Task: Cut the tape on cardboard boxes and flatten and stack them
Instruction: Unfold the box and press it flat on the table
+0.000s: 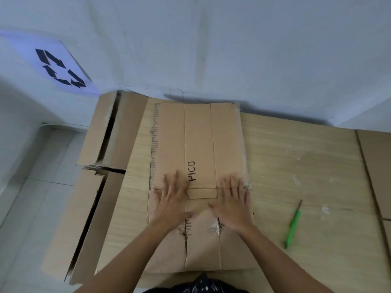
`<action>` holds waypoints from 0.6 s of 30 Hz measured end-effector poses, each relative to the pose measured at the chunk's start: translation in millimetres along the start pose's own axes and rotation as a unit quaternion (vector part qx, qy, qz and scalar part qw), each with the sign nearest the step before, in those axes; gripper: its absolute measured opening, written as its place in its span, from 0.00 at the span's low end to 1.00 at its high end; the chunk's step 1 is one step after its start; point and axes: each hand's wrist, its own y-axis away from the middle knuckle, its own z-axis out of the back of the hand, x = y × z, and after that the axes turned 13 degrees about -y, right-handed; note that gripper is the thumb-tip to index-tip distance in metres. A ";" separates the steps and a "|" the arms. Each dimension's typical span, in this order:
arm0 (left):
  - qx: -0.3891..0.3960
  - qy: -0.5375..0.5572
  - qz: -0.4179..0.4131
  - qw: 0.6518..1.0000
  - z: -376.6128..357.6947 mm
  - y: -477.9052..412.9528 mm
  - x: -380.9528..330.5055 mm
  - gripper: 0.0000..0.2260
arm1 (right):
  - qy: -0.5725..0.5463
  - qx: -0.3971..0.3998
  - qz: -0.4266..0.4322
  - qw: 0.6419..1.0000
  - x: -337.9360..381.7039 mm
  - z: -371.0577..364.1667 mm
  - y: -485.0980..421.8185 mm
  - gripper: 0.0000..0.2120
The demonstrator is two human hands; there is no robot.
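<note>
A flattened brown cardboard box (198,140) marked "PICO" lies lengthwise on the wooden table (296,166). My left hand (171,199) presses flat on its left panel, fingers spread. My right hand (234,204) presses flat on its right panel, fingers spread too. Neither hand holds anything. Torn tape remains show near my wrists on the box's near flaps. A green utility knife (293,226) lies on the table to the right of my right hand, apart from the box.
Flattened cardboard boxes (99,132) lie stacked off the table's left side, another (78,220) nearer me. More cardboard (376,166) covers the table's right edge. A white sheet with a recycling symbol (61,66) hangs on the wall at the left.
</note>
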 end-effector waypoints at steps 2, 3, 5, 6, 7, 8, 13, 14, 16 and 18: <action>-0.084 0.084 0.072 0.990 2.9 4.4 5.9 0.44 | -0.104 -0.092 -0.065 0.988 -2.6 9.1 8.9 0.43; -0.125 0.161 0.143 0.968 6.5 7.1 8.7 0.41 | -0.154 -0.133 -0.112 0.973 -3.4 13.6 13.2 0.42; -0.165 0.296 0.273 0.900 12.6 10.2 13.4 0.39 | -0.184 -0.169 -0.161 0.955 -7.4 18.8 13.8 0.39; -0.160 0.328 0.302 0.881 16.1 10.8 14.8 0.39 | -0.206 -0.165 -0.167 0.950 -9.2 23.2 10.2 0.38; -0.149 0.354 0.314 0.868 20.4 10.4 16.3 0.39 | -0.252 -0.159 -0.173 0.939 -9.3 30.2 5.2 0.37; -0.143 0.383 0.321 0.854 23.8 8.1 19.4 0.37 | -0.302 -0.154 -0.181 0.923 -9.5 38.3 -0.2 0.37; -0.118 0.452 0.243 0.850 41.7 9.5 31.8 0.15 | -0.513 -0.054 -0.195 0.834 -20.9 72.0 -12.4 0.17; -0.124 0.457 0.216 0.854 45.6 11.8 28.6 0.12 | -0.502 -0.052 -0.170 0.846 -22.8 74.6 -11.2 0.20; -0.147 0.473 0.178 0.850 52.9 14.6 16.0 0.09 | -0.436 -0.082 -0.111 0.889 -23.5 85.2 -3.9 0.22; -0.160 0.494 0.157 0.840 58.8 16.0 -2.6 0.10 | -0.389 -0.140 -0.078 0.907 -25.5 102.4 9.4 0.21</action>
